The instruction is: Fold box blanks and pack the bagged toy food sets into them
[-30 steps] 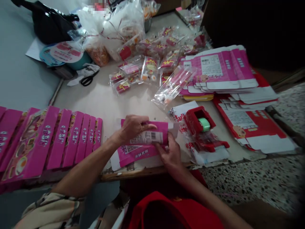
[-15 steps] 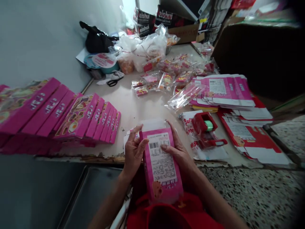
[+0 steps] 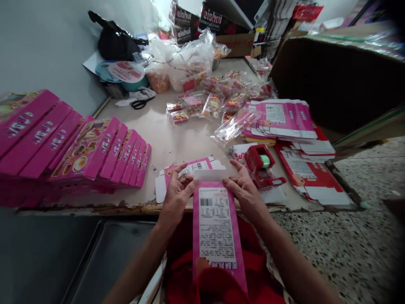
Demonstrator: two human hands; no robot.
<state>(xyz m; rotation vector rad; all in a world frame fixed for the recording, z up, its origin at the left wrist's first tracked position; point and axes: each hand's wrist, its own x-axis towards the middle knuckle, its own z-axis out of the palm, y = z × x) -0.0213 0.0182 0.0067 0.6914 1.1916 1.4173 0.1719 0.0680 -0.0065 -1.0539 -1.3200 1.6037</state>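
Upright before my body is a pink carton [image 3: 218, 232] with a white printed label and barcode facing me. Its pale end flap [image 3: 210, 174] stands up at the top. My left hand [image 3: 179, 192] pinches the carton's top left corner by the flap. On the opposite corner, my right hand [image 3: 243, 188] has its thumb on the edge and its fingers curled behind. The carton's lower end rests against a red garment [image 3: 177, 274]. Behind my hands, a flat pink carton blank [image 3: 164, 183] lies on the table's front edge.
Finished-looking pink boxes [image 3: 91, 152] stand in a row at left. A red tape dispenser [image 3: 257, 158] sits to the right, near stacked pink blanks [image 3: 284, 118] and red blanks [image 3: 311, 177]. Clear-wrapped packets [image 3: 211, 105], scissors [image 3: 141, 102] and plastic bags [image 3: 190, 59] lie farther back.
Both hands have shifted to the carton's top corners, beside the flap; the right thumb has left the label. The carton sits lower and nearer my body, and the flat blank behind shows more.
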